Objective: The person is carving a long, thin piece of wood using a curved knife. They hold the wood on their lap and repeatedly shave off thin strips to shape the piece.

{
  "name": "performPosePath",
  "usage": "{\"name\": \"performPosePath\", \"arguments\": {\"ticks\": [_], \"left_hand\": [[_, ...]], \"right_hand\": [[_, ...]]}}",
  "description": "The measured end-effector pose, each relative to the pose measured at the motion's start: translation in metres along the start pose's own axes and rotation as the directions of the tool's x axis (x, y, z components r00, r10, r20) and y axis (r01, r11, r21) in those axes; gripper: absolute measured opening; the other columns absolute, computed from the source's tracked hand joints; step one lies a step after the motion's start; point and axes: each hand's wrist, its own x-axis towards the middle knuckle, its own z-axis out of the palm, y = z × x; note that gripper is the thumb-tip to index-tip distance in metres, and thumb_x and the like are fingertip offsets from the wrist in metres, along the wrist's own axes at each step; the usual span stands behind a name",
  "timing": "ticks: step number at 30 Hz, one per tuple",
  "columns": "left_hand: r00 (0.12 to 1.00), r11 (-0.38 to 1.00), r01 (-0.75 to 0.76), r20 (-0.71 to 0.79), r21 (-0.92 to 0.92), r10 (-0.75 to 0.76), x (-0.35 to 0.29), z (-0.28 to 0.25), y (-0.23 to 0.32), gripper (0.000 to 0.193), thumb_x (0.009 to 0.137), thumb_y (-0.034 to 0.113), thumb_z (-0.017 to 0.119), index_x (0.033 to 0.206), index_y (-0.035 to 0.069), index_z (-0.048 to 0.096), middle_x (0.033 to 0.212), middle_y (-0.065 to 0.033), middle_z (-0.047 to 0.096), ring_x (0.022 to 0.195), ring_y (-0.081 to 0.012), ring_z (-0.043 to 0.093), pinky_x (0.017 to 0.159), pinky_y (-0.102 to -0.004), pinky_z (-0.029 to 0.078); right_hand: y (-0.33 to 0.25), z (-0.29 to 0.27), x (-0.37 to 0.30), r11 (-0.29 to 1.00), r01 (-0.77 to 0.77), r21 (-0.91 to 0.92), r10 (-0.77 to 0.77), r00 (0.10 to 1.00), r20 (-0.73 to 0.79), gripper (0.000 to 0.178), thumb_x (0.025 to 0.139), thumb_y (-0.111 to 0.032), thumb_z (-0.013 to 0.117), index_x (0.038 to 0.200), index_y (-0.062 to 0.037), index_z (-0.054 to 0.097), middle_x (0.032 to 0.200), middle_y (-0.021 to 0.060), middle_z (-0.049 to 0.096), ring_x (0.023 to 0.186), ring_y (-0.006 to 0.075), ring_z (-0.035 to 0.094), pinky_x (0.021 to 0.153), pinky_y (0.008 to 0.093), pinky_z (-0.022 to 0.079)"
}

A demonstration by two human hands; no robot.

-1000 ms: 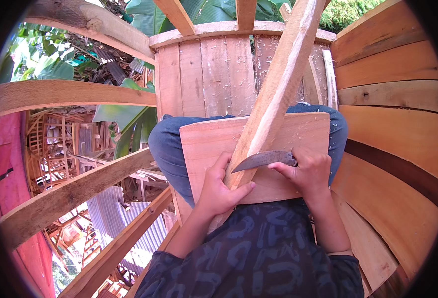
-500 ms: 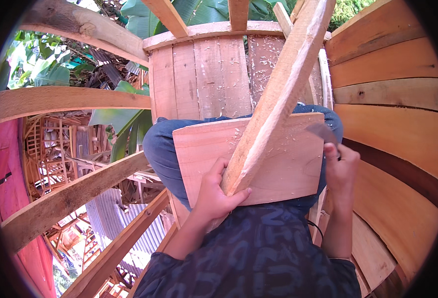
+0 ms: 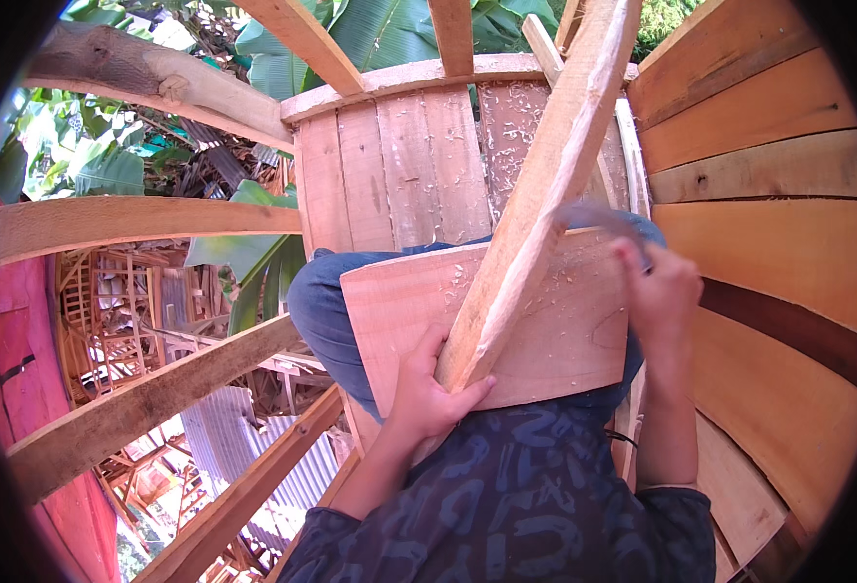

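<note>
My left hand (image 3: pixel 428 394) is closed round the near end of a long piece of timber (image 3: pixel 535 209), thumb across its front. The timber slants from my lap up to the far right, with a pale, rough-cut strip along its right edge. Beneath it, a flat wooden board (image 3: pixel 394 306) lies across my thighs, dotted with shavings. In my right hand (image 3: pixel 663 291) is a knife (image 3: pixel 605 220) with a dark blade, blurred by motion. Its tip end is at the timber's right edge; whether it touches cannot be made out.
Ahead is a plank floor (image 3: pixel 409 165) strewn with curled shavings. A wall of boards (image 3: pixel 768 253) rises close on my right. Open rails (image 3: pixel 147 219) line the left, with a drop beyond to corrugated roofing (image 3: pixel 219 437). Large green leaves (image 3: pixel 385 44) hang past the far edge.
My right hand has risen and swung the knife leftward, from beside the board to the timber's right edge. My left hand keeps its hold. The view has shifted slightly.
</note>
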Motion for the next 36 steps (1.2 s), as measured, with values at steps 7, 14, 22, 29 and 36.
{"name": "performPosePath", "arguments": {"ticks": [7, 14, 22, 29, 36], "left_hand": [[0.999, 0.995, 0.022, 0.036, 0.097, -0.026, -0.006, 0.0, 0.003, 0.054, 0.067, 0.012, 0.079, 0.112, -0.002, 0.053, 0.098, -0.0106, 0.063, 0.093, -0.0164, 0.059, 0.082, -0.0283, 0.045], [1.0, 0.999, 0.005, 0.006, 0.033, -0.005, -0.004, 0.002, -0.001, 0.055, 0.067, 0.013, 0.08, 0.112, -0.002, 0.053, 0.099, -0.0126, 0.063, 0.094, -0.0181, 0.061, 0.083, -0.0302, 0.047], [0.995, 0.998, -0.059, -0.077, -0.037, 0.056, 0.002, 0.005, -0.002, 0.051, 0.066, 0.016, 0.08, 0.108, -0.001, 0.056, 0.091, -0.0129, 0.064, 0.085, -0.0185, 0.064, 0.077, -0.0307, 0.05], [1.0, 1.0, 0.016, 0.021, 0.027, -0.017, -0.008, -0.003, 0.005, 0.048, 0.066, 0.013, 0.08, 0.104, 0.0, 0.055, 0.093, -0.01, 0.062, 0.089, -0.0145, 0.059, 0.079, -0.0291, 0.046], [1.0, 1.0, 0.007, 0.028, 0.029, -0.008, -0.003, 0.003, 0.004, 0.051, 0.066, 0.01, 0.079, 0.109, -0.001, 0.054, 0.096, -0.0109, 0.063, 0.09, -0.0159, 0.06, 0.08, -0.029, 0.047]], "right_hand": [[0.056, -0.047, 0.008, 0.936, -0.281, 0.212, 0.268, 0.96, 0.087, 0.062, 0.089, -0.054, 0.058, 0.061, 0.0011, 0.052, 0.052, 0.0165, 0.042, 0.046, 0.0254, 0.041, 0.049, 0.0408, 0.034], [-0.031, -0.009, -0.042, 0.96, 0.222, 0.171, -0.257, 0.939, 0.228, 0.062, 0.072, -0.063, 0.069, 0.055, -0.0044, 0.059, 0.049, 0.012, 0.054, 0.048, 0.0296, 0.059, 0.045, 0.0369, 0.045], [-0.021, 0.005, -0.014, 0.968, 0.221, 0.119, -0.224, 0.975, 0.011, 0.065, 0.079, -0.064, 0.062, 0.057, -0.003, 0.059, 0.047, 0.0117, 0.05, 0.045, 0.0292, 0.056, 0.045, 0.0377, 0.043], [0.086, -0.046, 0.039, 0.941, -0.283, 0.187, 0.29, 0.957, -0.008, 0.067, 0.094, -0.054, 0.051, 0.059, 0.0034, 0.045, 0.05, 0.0063, 0.034, 0.051, 0.0161, 0.032, 0.048, 0.0386, 0.029], [-0.037, -0.028, -0.052, 0.983, 0.136, 0.122, -0.167, 0.937, 0.308, 0.057, 0.076, -0.058, 0.068, 0.062, -0.0028, 0.063, 0.053, 0.0149, 0.056, 0.053, 0.0334, 0.061, 0.049, 0.0398, 0.047]]}}
